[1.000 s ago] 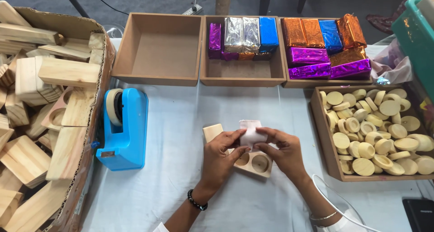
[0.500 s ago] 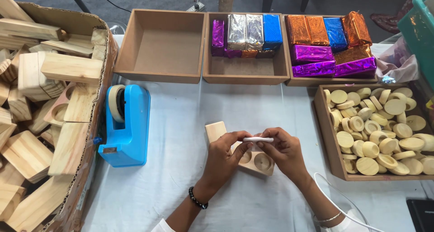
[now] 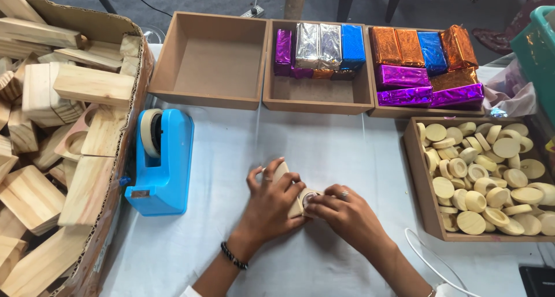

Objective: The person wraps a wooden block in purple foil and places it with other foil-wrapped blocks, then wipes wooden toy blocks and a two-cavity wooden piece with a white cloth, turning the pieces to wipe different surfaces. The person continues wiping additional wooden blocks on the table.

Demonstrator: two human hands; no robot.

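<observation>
A pale wooden block (image 3: pixel 284 174) with round hollows lies on the white table in front of me. My left hand (image 3: pixel 270 202) lies over its near left part and grips it. My right hand (image 3: pixel 346 214) presses down on the block's right end, fingertips on a round hollow (image 3: pixel 310 197). Most of the block is hidden under both hands. A black bead bracelet sits on my left wrist.
A blue tape dispenser (image 3: pixel 162 160) stands left of my hands. A cardboard box of wooden blocks (image 3: pixel 55 141) fills the left side. At the back are an empty brown tray (image 3: pixel 208 60) and two trays of foil-wrapped blocks (image 3: pixel 319 48). A tray of wooden discs (image 3: pixel 491 175) sits right.
A small white piece held up between both hands has been brought down onto the block. Both hands now press flat on the block.
</observation>
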